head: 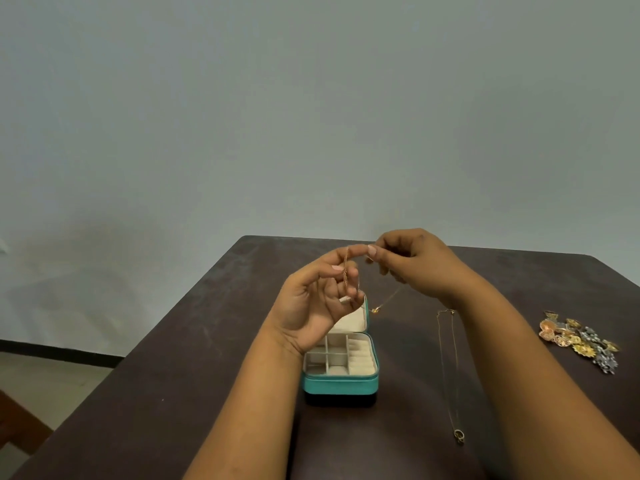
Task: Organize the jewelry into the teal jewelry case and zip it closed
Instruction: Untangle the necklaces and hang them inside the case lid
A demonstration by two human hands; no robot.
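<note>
Dark table (194, 368) lying under grey wall; I'm seeing teal jewelry case (340, 382) sitting open mid-table, lid upright at far side; left hand (320, 303) and right hand (412, 261) pinching gold chain (388, 299) above case, pendant hanging down; second necklace (450, 372) stretching lengthwise toward me at right.

Plain indoor room, likely a home, bare grey-green wall (311, 98) standing behind a dark brown desk (173, 375), tiled floor (52, 375) showing beside it
</note>
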